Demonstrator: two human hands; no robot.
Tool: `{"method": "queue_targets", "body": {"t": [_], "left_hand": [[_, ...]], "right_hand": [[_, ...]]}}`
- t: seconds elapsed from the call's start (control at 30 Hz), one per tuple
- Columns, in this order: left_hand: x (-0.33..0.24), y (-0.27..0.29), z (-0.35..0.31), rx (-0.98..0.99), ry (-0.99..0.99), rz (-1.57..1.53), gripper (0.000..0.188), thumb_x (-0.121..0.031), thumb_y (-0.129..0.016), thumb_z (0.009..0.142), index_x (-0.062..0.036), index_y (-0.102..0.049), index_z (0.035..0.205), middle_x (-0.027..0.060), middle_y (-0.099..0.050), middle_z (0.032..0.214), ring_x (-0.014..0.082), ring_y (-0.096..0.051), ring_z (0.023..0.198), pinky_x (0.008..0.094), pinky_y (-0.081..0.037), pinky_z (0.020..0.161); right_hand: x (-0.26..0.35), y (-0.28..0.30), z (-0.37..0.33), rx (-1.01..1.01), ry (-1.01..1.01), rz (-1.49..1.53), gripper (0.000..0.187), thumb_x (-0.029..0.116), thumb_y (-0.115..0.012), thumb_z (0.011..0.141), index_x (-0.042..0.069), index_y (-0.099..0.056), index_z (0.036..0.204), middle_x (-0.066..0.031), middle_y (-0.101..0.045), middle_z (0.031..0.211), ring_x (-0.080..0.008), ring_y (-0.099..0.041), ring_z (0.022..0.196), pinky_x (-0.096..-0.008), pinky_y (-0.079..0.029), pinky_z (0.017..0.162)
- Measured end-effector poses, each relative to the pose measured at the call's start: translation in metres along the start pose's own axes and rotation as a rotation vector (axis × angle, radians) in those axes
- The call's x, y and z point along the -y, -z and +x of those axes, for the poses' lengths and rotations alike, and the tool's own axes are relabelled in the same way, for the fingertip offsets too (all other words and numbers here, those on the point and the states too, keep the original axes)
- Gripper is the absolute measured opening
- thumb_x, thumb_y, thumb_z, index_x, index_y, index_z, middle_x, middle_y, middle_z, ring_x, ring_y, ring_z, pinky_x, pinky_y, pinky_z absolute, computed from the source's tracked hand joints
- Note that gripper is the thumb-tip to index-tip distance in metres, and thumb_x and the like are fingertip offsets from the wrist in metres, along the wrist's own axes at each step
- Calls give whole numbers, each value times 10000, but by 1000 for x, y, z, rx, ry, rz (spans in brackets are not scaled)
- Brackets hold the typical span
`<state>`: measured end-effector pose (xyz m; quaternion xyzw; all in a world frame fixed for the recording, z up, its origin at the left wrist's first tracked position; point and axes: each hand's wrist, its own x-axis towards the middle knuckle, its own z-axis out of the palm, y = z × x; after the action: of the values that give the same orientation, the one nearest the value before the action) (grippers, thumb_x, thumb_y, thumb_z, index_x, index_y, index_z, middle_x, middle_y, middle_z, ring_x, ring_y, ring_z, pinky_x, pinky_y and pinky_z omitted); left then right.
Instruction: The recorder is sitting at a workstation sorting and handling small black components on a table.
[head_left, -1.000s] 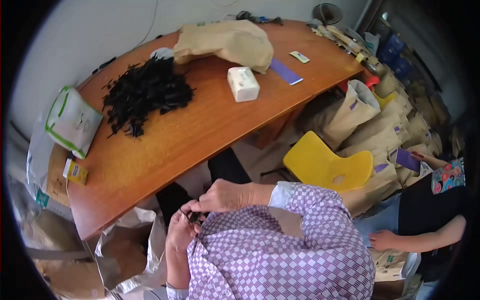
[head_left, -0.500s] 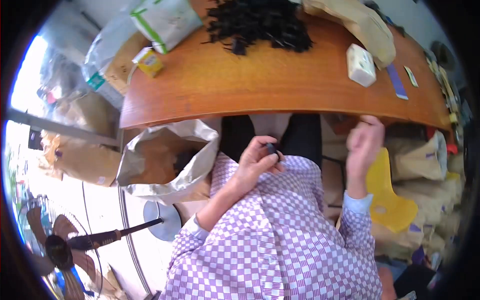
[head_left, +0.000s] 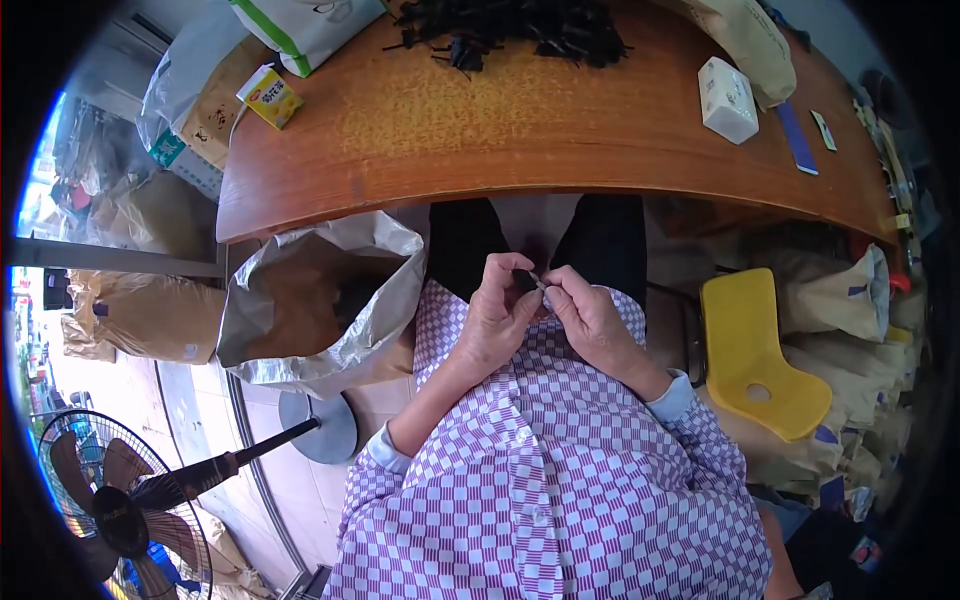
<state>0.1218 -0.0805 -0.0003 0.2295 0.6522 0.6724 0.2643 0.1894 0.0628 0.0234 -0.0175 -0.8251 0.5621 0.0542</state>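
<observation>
Both hands meet over my lap, just below the table's near edge. My left hand (head_left: 492,318) is closed around a small black piece (head_left: 524,280), mostly hidden by the fingers; its exact kind does not show. Against that piece, my right hand (head_left: 592,322) pinches with thumb and forefinger. A tiny pale bit shows between the fingertips, too small to name. On the far part of the table lies a heap of similar black pieces (head_left: 560,30), with ragged narrow ends.
The brown table (head_left: 600,165) spans the front, bearing a yellow box (head_left: 269,97), a white tissue pack (head_left: 728,100) and a purple strip (head_left: 797,138). An open silver-lined sack (head_left: 390,330) stands left, a standing fan (head_left: 125,515) lower left, a yellow chair (head_left: 745,335) right.
My right hand has come from beneath the table's right side to meet the left hand at the black piece. The view has shifted slightly, so the table sits higher.
</observation>
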Motion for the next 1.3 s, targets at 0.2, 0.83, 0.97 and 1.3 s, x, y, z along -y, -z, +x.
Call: {"method": "queue_targets", "body": {"t": [0.2,0.83,0.97,1.3], "left_hand": [[-2,-5,-2,-11,-42,201,322,83,-511,843,-44,-373,1104,61,-530,747,103,-579,656,224,-462,566],[17,-11,7,-230,-51,348,206,-51,-541,858,-59,-452,1043,143,-574,856,215,-602,702,339,-474,591],[-4,-9,8,-19,124,-724,199,-33,-450,911,-121,-443,1090,91,-561,895,132,-527,699,227,-426,628],[0,-4,0,143,316,-816,429,-133,-497,932,-105,-388,1346,45,-574,978,133,-559,688,236,-469,630]], "right_hand": [[-15,-8,-6,-71,36,-86,132,114,-475,935,2,-521,989,-166,-620,706,-291,-637,624,-325,-468,502],[-30,-19,1,-140,63,138,178,129,-502,930,3,-503,1056,-171,-608,843,-282,-636,769,-325,-487,640],[-36,-6,-4,-195,-94,411,119,69,-508,922,7,-519,1023,-30,-567,807,-65,-543,743,-217,-460,657],[-45,2,-9,-39,-198,904,195,156,-575,907,48,-516,1058,19,-561,756,-10,-418,508,-149,-304,432]]}}
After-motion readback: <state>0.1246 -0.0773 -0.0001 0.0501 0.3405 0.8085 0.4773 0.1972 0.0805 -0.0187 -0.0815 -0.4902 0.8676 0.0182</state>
